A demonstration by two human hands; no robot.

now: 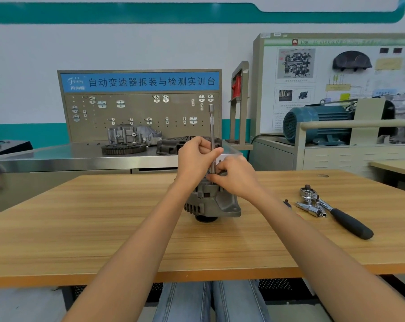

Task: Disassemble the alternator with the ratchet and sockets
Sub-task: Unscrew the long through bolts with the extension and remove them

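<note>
A grey alternator [216, 203] stands on the wooden table [104, 217], pulley end down. A long steel extension bar [211, 126] rises upright from its top. My left hand [194, 159] grips the bar's shaft at mid height. My right hand [235, 176] pinches the bar's lower end, right at the alternator's top, and hides the spot where bar and alternator meet. The ratchet [336, 211] with its black handle lies on the table to the right, beside several loose chrome sockets [309, 206].
A steel workbench [80, 156] behind the table carries a gearbox part [131, 135], a toothed ring and a dark housing below a pegboard [138, 112]. A blue electric motor [317, 124] sits on a stand at the right. My knees show under the table's near edge.
</note>
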